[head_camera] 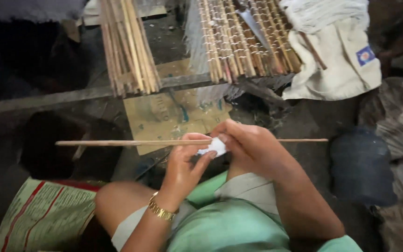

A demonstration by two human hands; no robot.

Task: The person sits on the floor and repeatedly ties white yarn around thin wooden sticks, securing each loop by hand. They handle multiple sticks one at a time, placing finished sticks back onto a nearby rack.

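Note:
A long thin wooden stick [117, 143] lies level across the middle of the view. My left hand [185, 165], with a gold bracelet on the wrist, pinches the stick and a small white wad [214, 147] near its middle. My right hand [250, 147] grips the stick just to the right of the wad, fingers curled over it. The stick's right end [309, 140] pokes out past my right hand.
A bundle of loose sticks [129, 46] leans at the top left. A mat of sticks bound with white string [243, 39] lies beside it. A cream cloth [341, 60] is at top right, cardboard [164, 116] below, a printed sack [43, 214] at bottom left.

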